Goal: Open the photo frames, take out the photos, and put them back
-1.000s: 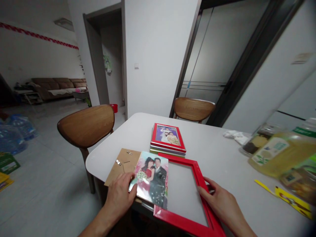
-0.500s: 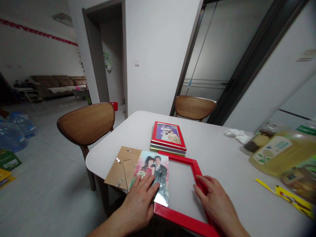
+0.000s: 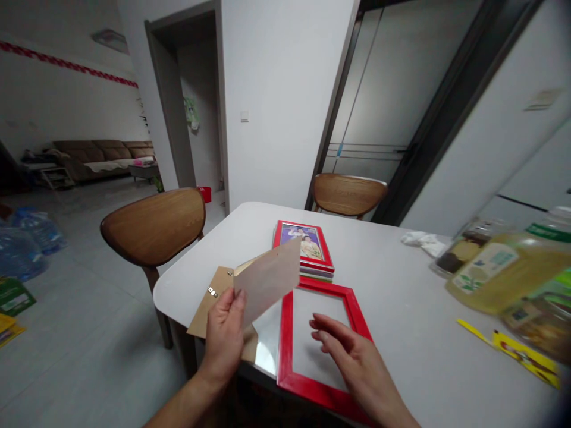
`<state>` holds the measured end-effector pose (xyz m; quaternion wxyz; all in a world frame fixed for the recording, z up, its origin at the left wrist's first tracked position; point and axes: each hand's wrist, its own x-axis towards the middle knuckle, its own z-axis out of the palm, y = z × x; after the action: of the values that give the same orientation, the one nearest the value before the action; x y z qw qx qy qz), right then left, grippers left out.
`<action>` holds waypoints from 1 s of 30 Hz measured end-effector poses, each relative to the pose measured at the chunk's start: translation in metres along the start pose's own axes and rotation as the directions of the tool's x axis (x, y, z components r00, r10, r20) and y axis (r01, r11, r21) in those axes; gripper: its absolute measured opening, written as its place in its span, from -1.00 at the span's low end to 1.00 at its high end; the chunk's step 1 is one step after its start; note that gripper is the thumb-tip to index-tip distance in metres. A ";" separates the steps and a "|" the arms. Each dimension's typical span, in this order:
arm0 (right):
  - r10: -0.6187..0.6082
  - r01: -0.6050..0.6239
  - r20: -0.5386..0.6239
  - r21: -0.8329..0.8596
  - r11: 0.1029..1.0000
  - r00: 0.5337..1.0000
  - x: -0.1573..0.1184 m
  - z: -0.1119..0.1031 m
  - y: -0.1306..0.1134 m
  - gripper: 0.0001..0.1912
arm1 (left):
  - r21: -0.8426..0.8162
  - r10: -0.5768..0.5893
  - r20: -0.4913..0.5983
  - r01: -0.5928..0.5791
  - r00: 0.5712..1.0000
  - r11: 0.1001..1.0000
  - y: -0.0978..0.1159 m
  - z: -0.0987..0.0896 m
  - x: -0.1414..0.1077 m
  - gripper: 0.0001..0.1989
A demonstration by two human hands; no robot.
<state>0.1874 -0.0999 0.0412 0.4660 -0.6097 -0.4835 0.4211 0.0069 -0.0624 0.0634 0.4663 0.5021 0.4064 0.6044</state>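
My left hand pinches a photo by its near left corner and holds it tilted above the table, its pale blank back towards me. Beneath it lie a brown frame backing board with metal clips and a shiny sheet, mostly covered. An unfilled red picture frame rests flat on the table to the right. Over the frame's opening hovers my right hand, fingers apart and holding nothing.
Behind the red frame sits a stack of framed pictures on the white table. To the right are a yellow tool, a bottle of yellow liquid, jars and a crumpled tissue. Wooden chairs stand around.
My left hand has lifted the photo off the backing board and turned its back towards me. My right hand has let go of the red frame's right side and moved left over its opening.
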 end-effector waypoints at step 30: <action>-0.024 -0.056 -0.120 -0.624 0.779 0.992 0.045 -0.044 0.020 -0.59 | 0.549 -0.128 0.761 -0.527 0.636 0.648 -0.046 0.012 -0.038 -0.37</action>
<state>0.2416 -0.0643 0.0284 0.2620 -0.7583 -0.5615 0.2028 0.0284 -0.0886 0.0124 0.2684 0.8908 0.3195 0.1796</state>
